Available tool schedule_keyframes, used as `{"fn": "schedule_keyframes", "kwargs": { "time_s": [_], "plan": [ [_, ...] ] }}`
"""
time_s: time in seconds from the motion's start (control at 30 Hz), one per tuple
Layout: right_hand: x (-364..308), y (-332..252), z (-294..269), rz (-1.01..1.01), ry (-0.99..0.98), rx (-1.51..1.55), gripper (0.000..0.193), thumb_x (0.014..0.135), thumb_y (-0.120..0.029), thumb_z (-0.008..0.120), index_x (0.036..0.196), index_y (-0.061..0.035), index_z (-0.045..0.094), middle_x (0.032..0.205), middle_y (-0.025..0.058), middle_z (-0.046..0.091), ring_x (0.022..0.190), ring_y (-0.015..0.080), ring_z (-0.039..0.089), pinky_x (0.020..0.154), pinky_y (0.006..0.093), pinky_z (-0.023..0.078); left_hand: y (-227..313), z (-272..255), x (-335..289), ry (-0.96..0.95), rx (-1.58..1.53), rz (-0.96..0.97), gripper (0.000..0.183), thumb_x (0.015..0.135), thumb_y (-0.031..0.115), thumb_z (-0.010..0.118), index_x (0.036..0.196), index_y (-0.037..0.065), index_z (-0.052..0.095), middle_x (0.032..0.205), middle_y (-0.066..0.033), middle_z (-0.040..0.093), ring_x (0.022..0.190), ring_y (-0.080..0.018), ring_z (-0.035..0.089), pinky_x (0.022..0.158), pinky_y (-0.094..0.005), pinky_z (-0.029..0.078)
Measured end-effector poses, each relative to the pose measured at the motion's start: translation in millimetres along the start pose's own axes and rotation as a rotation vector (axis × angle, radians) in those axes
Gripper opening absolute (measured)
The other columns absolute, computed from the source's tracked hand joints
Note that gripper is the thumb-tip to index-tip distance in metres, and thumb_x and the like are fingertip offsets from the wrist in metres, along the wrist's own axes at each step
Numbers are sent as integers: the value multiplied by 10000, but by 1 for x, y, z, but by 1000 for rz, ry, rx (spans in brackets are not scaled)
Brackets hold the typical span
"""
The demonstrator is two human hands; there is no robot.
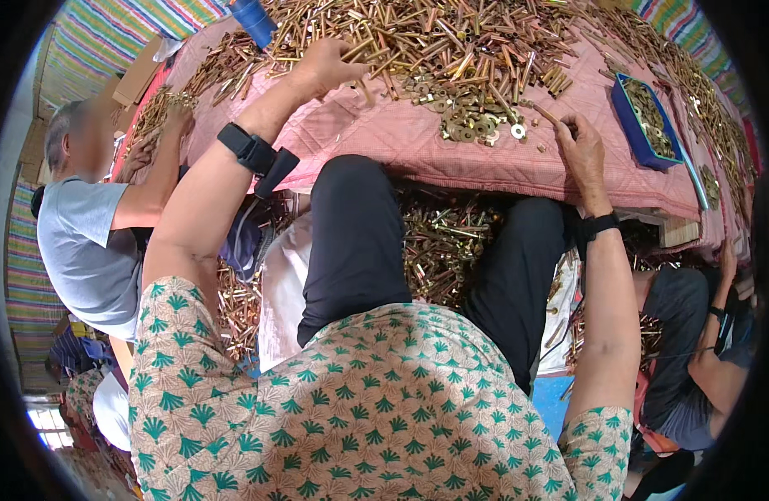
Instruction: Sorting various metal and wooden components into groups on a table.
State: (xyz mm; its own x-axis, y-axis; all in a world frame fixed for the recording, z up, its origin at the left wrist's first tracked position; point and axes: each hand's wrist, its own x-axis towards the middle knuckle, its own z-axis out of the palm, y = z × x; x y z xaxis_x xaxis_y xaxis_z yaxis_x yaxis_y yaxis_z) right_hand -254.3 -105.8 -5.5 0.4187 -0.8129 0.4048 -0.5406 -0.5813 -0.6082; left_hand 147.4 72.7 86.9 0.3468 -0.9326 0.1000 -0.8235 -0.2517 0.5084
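Note:
A big heap of brass-coloured metal tubes (451, 42) covers the far part of the pink quilted cloth (376, 129). My left hand (326, 68) is at the heap's near left edge, fingers curled; a tan, motion-blurred piece hangs at its fingertips, too smeared to name. Right of the middle, my right hand (583, 150) pinches a thin metal tube (548, 115) between thumb and fingers, its far end pointing toward the heap. Between my hands, nearer the right one, lies a pile of flat round washers (472, 121), with one bright washer (518, 131) at its edge.
A blue tray (670, 160) of small metal parts stands on the right; a blue cup-like container (252, 23) lies at the far left. More metal pieces (443, 242) are heaped under the table. A co-worker (92, 209) sits left, another person's arm (718, 334) shows right.

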Motion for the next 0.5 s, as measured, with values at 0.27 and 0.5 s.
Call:
{"fn": "schedule_keyframes", "kwargs": {
  "time_s": [0.27, 0.5],
  "plan": [
    [6, 9, 4, -47, 23, -22, 163, 850, -205, 633, 887, -47, 617, 752, 103, 643, 694, 238, 625, 643, 343, 475, -5, 43, 4, 174, 62, 96, 358, 767, 323, 754, 966, 36, 674, 726, -95, 639, 619, -152, 588, 599, -313, 491],
    [6, 9, 6, -41, 38, 29, 162, 856, -211, 631, 885, -53, 615, 749, 88, 647, 688, 228, 626, 643, 337, 476, -25, 57, -14, -73, -452, -60, 243, 806, 162, 689, 958, -14, 619, 751, -54, 626, 648, -125, 603, 569, -288, 493]
  ]
}}
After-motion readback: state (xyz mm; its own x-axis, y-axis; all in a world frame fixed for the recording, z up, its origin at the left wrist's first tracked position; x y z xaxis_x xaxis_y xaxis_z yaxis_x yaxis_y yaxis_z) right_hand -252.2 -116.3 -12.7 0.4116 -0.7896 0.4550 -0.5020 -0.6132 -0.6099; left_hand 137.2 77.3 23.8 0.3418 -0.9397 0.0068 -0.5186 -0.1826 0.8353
